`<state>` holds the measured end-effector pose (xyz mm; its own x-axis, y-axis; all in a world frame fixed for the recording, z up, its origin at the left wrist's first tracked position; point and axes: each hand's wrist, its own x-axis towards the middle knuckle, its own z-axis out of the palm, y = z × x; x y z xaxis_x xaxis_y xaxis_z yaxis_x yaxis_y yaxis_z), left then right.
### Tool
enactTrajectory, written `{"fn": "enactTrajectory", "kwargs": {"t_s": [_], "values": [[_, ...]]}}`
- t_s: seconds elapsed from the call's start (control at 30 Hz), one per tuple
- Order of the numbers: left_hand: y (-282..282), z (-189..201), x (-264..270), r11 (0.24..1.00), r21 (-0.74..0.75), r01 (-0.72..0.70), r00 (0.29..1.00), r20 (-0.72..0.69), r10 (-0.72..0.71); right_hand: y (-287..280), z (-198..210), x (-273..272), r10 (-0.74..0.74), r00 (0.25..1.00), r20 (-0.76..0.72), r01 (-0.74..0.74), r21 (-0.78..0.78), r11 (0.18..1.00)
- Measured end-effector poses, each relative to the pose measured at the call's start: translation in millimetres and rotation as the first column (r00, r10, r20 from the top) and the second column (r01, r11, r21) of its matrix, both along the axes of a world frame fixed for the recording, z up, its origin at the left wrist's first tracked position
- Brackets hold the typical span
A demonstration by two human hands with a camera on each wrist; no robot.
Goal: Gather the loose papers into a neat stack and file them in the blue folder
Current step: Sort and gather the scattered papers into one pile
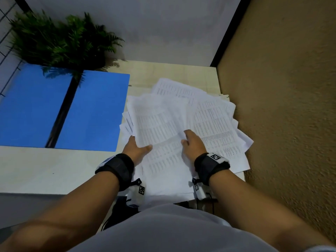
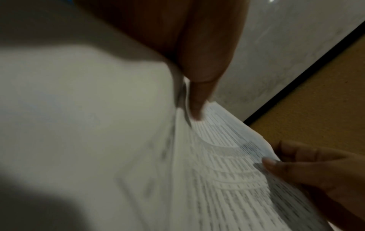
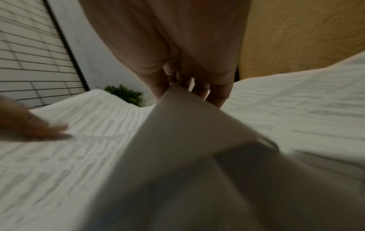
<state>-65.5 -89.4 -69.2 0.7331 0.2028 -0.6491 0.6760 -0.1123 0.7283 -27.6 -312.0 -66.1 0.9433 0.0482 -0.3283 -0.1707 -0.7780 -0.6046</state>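
Head view: loose papers point(image 1: 183, 124) lie fanned on the table point(image 1: 54, 166), right of the open blue folder point(image 1: 94, 110). Left hand point(image 1: 135, 148) grips the pile's left edge, thumb on top, fingers beneath. Right hand point(image 1: 192, 144) pinches a lifted sheet between thumb and curled fingers point(image 3: 199, 89).

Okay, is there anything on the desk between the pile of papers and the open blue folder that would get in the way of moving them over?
Nothing visible does. The papers lie just right of the open blue folder, with only bare desk between. The plant overhangs the folder's far edge, clear of that path.
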Motion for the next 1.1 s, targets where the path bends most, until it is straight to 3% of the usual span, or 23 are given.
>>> {"fn": "enactTrajectory", "kwargs": {"t_s": [0.03,0.1,0.17,0.23,0.3,0.37,0.43,0.5,0.57,0.67,0.83,0.97,1.1], "values": [[-1.2,1.9,0.1,0.998,0.056,-0.004,1.000,0.022,0.003,2.5,-0.4,-0.6,0.003,1.000,0.004,-0.003,0.036,0.999],[-0.8,7.6,2.3,0.993,0.107,-0.049,0.998,0.033,0.045,0.8,1.4,1.3,-0.168,0.984,0.059,0.157,0.156,0.975],[8.3,4.6,2.6,0.985,0.121,-0.123,0.992,0.012,0.122,-12.3,2.7,7.8,-0.337,0.938,0.085,0.332,0.071,0.941],[23.0,-9.3,2.0,0.979,0.101,-0.177,0.983,-0.024,0.180,-27.8,3.0,8.6,-0.271,0.962,0.031,0.272,-0.184,0.945],[35.1,-30.0,1.4,0.978,0.062,-0.198,0.978,-0.050,0.201,-35.2,-0.8,6.2,-0.132,0.988,-0.081,0.107,-0.254,0.961],[51.0,-73.1,4.2,0.978,0.050,-0.205,0.975,-0.075,0.208,-35.5,-7.5,1.3,-0.033,0.987,-0.158,0.008,-0.155,0.988],[54.9,-89.8,7.4,0.979,0.067,-0.192,0.977,-0.081,0.197,-32.1,-13.6,-2.5,-0.024,0.988,-0.156,0.013,-0.072,0.997],[44.3,-54.8,6.4,0.982,0.082,-0.170,0.981,-0.081,0.176,-31.4,-14.0,-2.6,-0.172,0.976,-0.136,0.179,0.039,0.983],[41.2,-41.8,6.9,0.981,0.134,-0.141,0.982,-0.108,0.156,-36.3,-12.1,0.8,-0.375,0.916,-0.143,0.395,0.153,0.906],[43.3,-36.7,7.9,0.977,0.185,-0.110,0.982,-0.133,0.135,-47.2,-5.3,10.1,-0.508,0.851,-0.137,0.525,0.152,0.838],[47.1,-38.6,6.8,0.976,0.208,-0.062,0.985,-0.145,0.093,-35.8,2.6,34.6,-0.509,0.841,-0.181,0.539,0.218,0.814],[42.2,-36.5,6.0,0.971,0.240,-0.007,0.987,-0.156,0.046,-15.0,15.1,54.9,-0.419,0.855,-0.304,0.515,0.407,0.755],[45.8,-41.1,5.4,0.974,0.225,0.032,0.988,-0.153,0.002,0.1,22.5,68.7,-0.445,0.804,-0.395,0.569,0.293,0.768]]}}
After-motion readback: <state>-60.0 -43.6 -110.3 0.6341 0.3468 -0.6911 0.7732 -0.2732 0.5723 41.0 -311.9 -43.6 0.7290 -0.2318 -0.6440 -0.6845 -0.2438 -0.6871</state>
